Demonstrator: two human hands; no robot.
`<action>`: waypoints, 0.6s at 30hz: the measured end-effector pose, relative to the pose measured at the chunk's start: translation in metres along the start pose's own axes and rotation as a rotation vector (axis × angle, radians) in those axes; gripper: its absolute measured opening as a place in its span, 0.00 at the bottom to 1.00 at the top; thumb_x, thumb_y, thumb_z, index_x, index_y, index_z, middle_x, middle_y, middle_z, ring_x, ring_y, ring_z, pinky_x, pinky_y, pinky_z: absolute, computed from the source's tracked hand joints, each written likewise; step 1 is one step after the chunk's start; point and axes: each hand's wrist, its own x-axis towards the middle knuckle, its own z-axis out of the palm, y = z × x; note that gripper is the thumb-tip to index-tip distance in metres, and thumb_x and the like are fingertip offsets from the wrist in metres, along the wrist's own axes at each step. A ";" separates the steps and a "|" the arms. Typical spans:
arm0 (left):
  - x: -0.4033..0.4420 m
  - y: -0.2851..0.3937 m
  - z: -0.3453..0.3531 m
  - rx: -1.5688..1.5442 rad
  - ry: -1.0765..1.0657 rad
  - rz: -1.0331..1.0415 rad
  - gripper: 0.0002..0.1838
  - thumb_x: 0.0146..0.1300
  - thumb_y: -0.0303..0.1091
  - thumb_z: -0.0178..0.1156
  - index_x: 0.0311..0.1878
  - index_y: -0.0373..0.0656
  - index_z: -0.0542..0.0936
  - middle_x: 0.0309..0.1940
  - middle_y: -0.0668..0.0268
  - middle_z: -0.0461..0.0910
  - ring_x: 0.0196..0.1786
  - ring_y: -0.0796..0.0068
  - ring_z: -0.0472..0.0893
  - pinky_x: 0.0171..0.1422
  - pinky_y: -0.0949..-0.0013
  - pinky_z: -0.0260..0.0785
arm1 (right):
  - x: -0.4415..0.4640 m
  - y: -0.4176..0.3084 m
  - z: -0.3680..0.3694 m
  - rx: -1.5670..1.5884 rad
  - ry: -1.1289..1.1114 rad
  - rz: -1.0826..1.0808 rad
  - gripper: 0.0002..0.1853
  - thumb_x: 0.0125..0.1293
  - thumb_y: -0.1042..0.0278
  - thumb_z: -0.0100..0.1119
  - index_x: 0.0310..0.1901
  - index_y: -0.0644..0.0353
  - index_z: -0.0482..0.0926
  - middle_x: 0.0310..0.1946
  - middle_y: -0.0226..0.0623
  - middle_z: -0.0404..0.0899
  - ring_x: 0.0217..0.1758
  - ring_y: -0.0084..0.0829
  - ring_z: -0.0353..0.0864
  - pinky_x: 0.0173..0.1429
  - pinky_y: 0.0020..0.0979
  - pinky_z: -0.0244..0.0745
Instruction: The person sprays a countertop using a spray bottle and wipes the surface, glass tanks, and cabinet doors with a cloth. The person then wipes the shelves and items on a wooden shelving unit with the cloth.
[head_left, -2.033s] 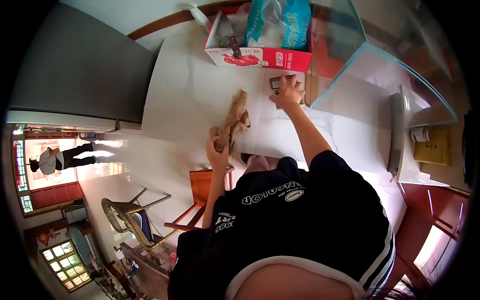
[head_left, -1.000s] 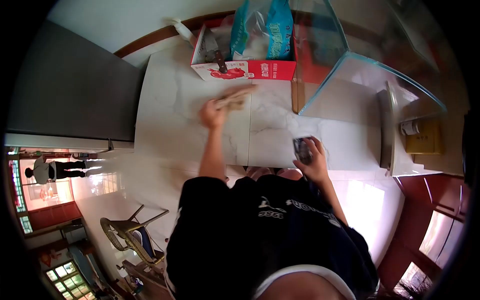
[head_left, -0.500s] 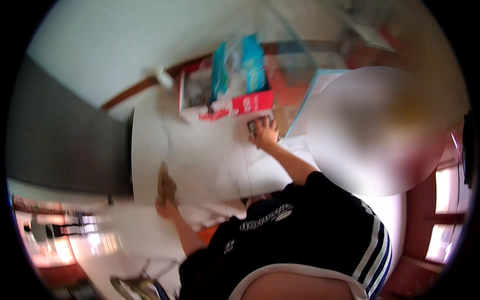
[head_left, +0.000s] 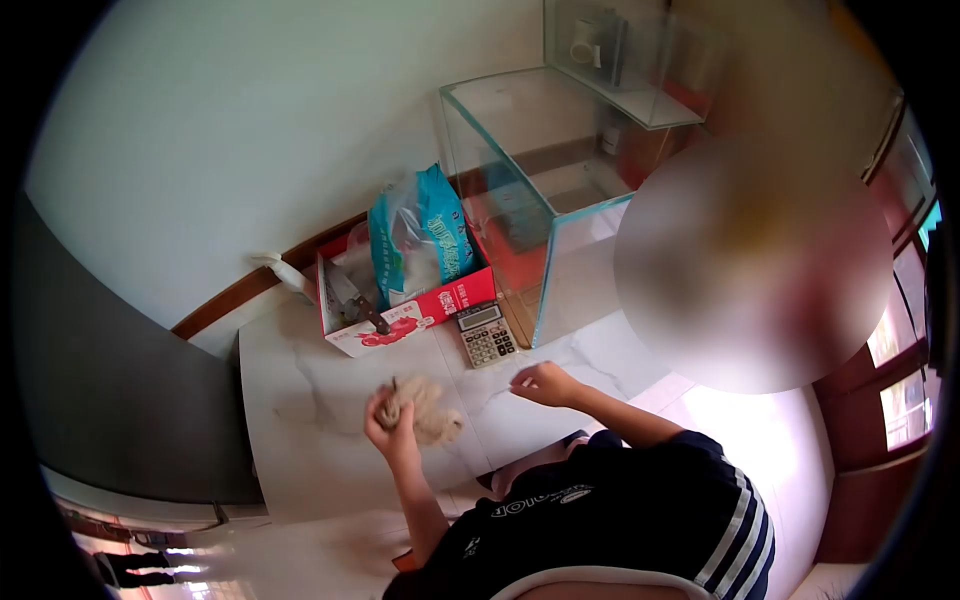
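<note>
A crumpled tan cloth [head_left: 428,412] is in my left hand [head_left: 394,424], its fingers wrapped round one end over the white marbled tabletop [head_left: 310,400]. My right hand [head_left: 545,384] hovers over the table with its fingers curled together; whether they hold anything is hidden. Just beyond it a calculator [head_left: 487,337] lies against the front of a red and white box [head_left: 400,322]. In the box are a knife [head_left: 362,302] with a brown handle and a blue and clear plastic bag [head_left: 425,240].
A glass tank [head_left: 545,250] stands at the right of the box. The white spray bottle [head_left: 284,274] is by the wall. A grey cabinet [head_left: 130,390] borders the table's left side. Part of a person [head_left: 135,570] shows at the lower left. A blurred disc covers the right.
My right hand has let go of the calculator, which now lies by the box, and drawn back. My left hand has moved the cloth right, away from the table's left edge. The view has tilted.
</note>
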 end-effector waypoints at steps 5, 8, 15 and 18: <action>0.016 0.139 0.125 0.032 -0.383 0.695 0.17 0.46 0.21 0.67 0.42 0.37 0.78 0.48 0.59 0.75 0.54 0.68 0.74 0.60 0.66 0.63 | -0.058 -0.029 -0.114 0.061 0.287 -0.348 0.09 0.59 0.70 0.60 0.40 0.63 0.81 0.33 0.41 0.82 0.34 0.35 0.83 0.41 0.32 0.77; 0.016 0.183 0.207 0.253 -0.381 1.025 0.20 0.42 0.24 0.71 0.43 0.40 0.79 0.50 0.59 0.72 0.54 0.65 0.74 0.59 0.63 0.65 | -0.083 -0.051 -0.188 0.036 0.505 -0.527 0.09 0.56 0.74 0.61 0.39 0.64 0.80 0.34 0.42 0.81 0.35 0.39 0.80 0.39 0.33 0.73; -0.012 0.193 0.293 0.970 -0.358 0.959 0.30 0.43 0.39 0.73 0.53 0.46 0.77 0.51 0.63 0.71 0.52 0.62 0.72 0.59 0.60 0.62 | -0.152 -0.009 -0.324 -0.246 0.725 -0.795 0.08 0.46 0.82 0.59 0.31 0.64 0.80 0.28 0.39 0.79 0.30 0.37 0.75 0.37 0.33 0.67; -0.030 0.192 0.286 0.916 -0.471 0.921 0.30 0.47 0.37 0.70 0.56 0.46 0.75 0.52 0.64 0.72 0.56 0.59 0.70 0.63 0.60 0.60 | -0.168 0.018 -0.365 -0.249 0.815 -0.789 0.08 0.44 0.83 0.57 0.29 0.65 0.79 0.27 0.38 0.79 0.30 0.36 0.76 0.38 0.32 0.68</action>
